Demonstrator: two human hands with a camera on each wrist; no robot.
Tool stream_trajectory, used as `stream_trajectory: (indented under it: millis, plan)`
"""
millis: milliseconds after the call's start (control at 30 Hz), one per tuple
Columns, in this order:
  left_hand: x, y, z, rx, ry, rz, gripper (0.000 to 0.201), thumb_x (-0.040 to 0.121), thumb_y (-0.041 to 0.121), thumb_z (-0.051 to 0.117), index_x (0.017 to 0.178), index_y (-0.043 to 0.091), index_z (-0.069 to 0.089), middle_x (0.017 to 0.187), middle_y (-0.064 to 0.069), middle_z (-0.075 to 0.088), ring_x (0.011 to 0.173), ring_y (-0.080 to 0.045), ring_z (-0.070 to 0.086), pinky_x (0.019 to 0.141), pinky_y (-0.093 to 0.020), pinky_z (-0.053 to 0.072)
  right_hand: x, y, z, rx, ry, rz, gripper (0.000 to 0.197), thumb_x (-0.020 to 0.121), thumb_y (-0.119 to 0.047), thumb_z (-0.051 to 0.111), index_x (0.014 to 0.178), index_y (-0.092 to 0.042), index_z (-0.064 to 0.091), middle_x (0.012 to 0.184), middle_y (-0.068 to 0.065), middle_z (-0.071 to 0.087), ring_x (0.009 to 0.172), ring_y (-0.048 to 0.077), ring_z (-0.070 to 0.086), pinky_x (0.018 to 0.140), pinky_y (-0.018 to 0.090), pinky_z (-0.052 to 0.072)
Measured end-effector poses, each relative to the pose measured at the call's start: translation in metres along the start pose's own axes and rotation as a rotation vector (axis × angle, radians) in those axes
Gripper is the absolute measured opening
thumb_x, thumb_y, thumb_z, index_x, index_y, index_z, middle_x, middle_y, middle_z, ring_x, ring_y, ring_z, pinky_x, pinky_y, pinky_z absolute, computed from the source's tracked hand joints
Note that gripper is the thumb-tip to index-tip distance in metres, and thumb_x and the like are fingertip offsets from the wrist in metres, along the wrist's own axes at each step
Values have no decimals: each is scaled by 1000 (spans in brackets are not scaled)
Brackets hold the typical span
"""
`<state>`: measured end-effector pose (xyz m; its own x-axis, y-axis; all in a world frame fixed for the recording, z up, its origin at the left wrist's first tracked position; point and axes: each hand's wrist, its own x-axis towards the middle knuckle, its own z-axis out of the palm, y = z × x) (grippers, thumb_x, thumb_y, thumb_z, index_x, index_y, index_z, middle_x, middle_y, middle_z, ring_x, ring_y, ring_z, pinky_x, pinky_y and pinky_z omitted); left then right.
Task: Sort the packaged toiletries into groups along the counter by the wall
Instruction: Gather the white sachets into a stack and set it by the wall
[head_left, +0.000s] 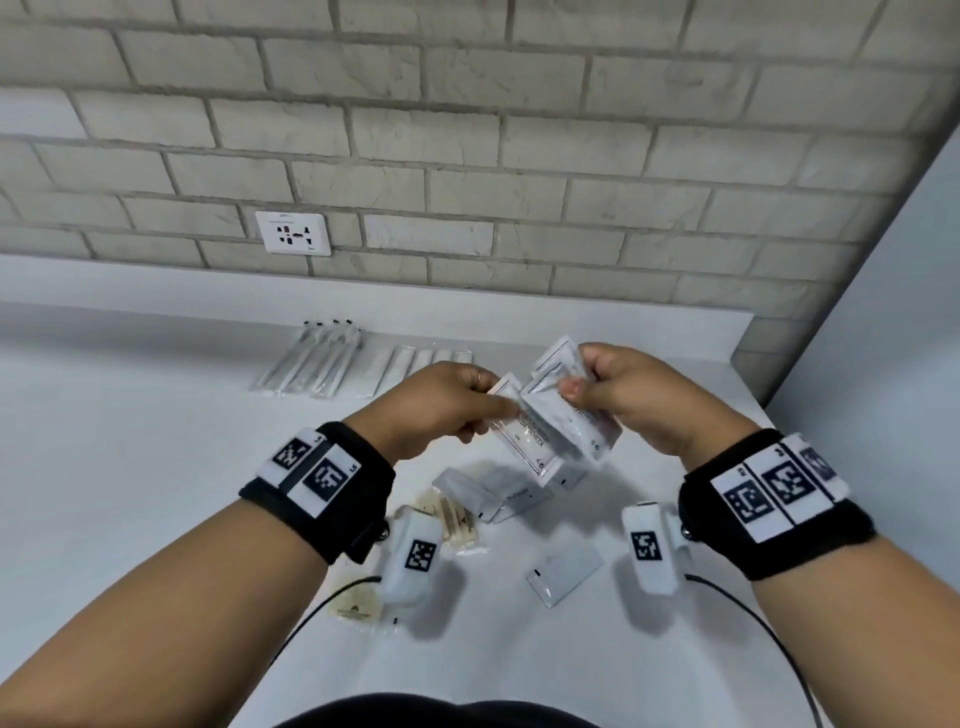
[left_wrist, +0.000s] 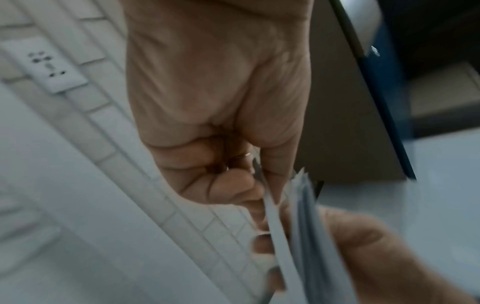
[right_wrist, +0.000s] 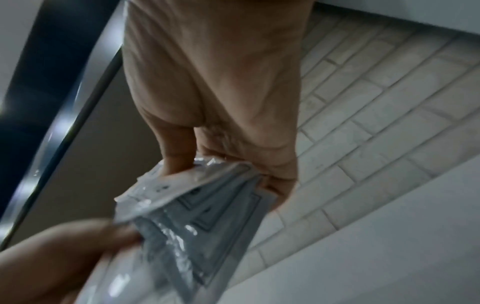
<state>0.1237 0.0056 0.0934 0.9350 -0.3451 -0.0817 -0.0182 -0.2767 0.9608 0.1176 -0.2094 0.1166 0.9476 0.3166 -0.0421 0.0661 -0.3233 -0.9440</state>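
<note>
In the head view, at centre frame above the surface (head_left: 130, 467), the right hand (head_left: 639, 400) is clamped on a fanned stack of sachets (head_left: 566, 415) while the left hand (head_left: 436, 410) pinches one sachet's edge. The left wrist view shows that pinch as shallow (blurred, though). In the right wrist view the glossy stack splays, so a tug could spill it onto unsorted packets.
</note>
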Motion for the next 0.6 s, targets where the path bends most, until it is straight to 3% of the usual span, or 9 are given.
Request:
stream_trajectory:
  millis: [100,167,200,233,300,400,467,533,600]
  plan:
    - [7,9,10,-368,-17,-8,19,96,20,54,91,9,68,75,-6,63,66,-16,55,53,-19,49,7,2,17,117,-55,96,21,98,-5,48,115,-10,59,97,9,68,84,20,64,69,28,52]
    - [11,5,16,-524,-30,5,51,96,44,47,119,1,63,103,-15,68,92,-26,64,75,-29,55,13,4,23,315,7,150,23,99,-9,46,119,-9,56,99,12,66,84,24,64,68,32,53]
    - [13,2,21,-569,-37,7,63,92,53,46,126,2,59,117,-17,66,106,-30,63,87,-35,52,15,4,26,390,51,162,19,99,-11,47,116,-11,57,96,10,67,79,23,66,61,31,53]
    - [13,0,26,-602,-55,1,68,89,58,47,129,5,58,126,-17,62,117,-31,59,96,-40,48,16,1,29,419,93,167,15,99,-13,47,110,-12,57,92,9,67,74,21,66,55,29,53]
    - [15,-3,40,-647,-90,-16,63,91,54,49,129,5,56,129,-21,58,122,-35,55,104,-47,40,22,0,38,417,161,180,13,98,-15,49,107,-13,59,94,11,69,78,24,68,61,34,56]
    - [17,-1,56,-789,-54,-68,37,99,36,43,113,6,62,113,-17,62,104,-29,61,91,-42,45,29,1,59,280,245,230,24,94,-18,44,108,-16,64,105,11,71,96,28,69,88,48,56]
    - [17,4,60,-899,-52,-109,34,100,33,41,112,9,62,118,-17,62,110,-32,60,94,-42,44,32,-2,66,69,358,230,29,90,-28,42,109,-24,64,112,7,65,103,29,64,95,48,51]
    - [15,6,62,-968,-103,-116,42,100,36,41,125,6,56,126,-19,60,115,-37,59,100,-45,44,32,-3,64,-230,511,245,36,92,-34,42,126,-31,55,128,4,49,119,30,50,105,45,40]
    - [15,5,63,-931,-99,-99,47,100,38,42,130,3,53,126,-21,61,114,-34,61,99,-43,48,30,-2,57,-459,514,208,48,96,-33,41,143,-35,36,144,1,35,133,26,34,111,41,28]
